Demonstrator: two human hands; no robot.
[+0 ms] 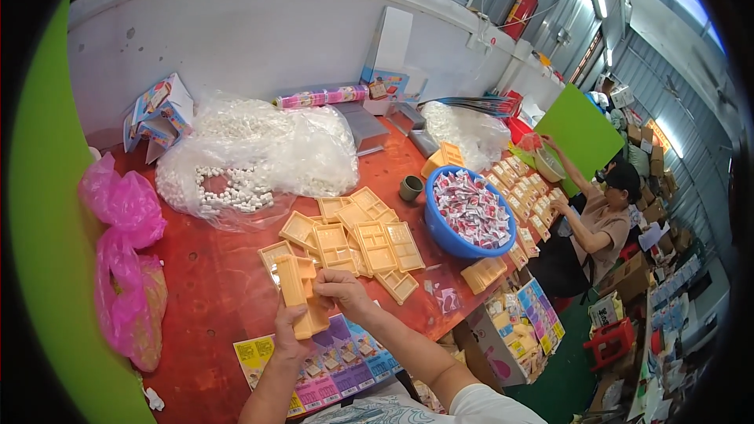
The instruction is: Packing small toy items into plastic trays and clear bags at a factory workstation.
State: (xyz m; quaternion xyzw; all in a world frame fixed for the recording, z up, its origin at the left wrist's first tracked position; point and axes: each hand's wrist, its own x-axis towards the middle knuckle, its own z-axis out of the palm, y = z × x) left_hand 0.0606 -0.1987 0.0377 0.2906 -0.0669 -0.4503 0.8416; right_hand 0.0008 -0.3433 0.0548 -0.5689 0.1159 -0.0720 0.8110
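Observation:
Both my hands hold a stack of yellow plastic trays [299,290] just above the red table [220,283]. My left hand [287,339] grips the stack's lower end. My right hand [339,289] pinches its upper right side. Several more yellow trays [363,245] lie spread flat on the table beyond my hands. A strip of colourful printed cards [330,365] lies at the near table edge under my wrists.
A blue bowl of small red-and-white packets [466,208] stands right of the trays, a small cup [410,188] beside it. Clear bags of white pieces [255,157] fill the back left. Pink bags [126,267] lie left. A seated person [601,216] works at the right.

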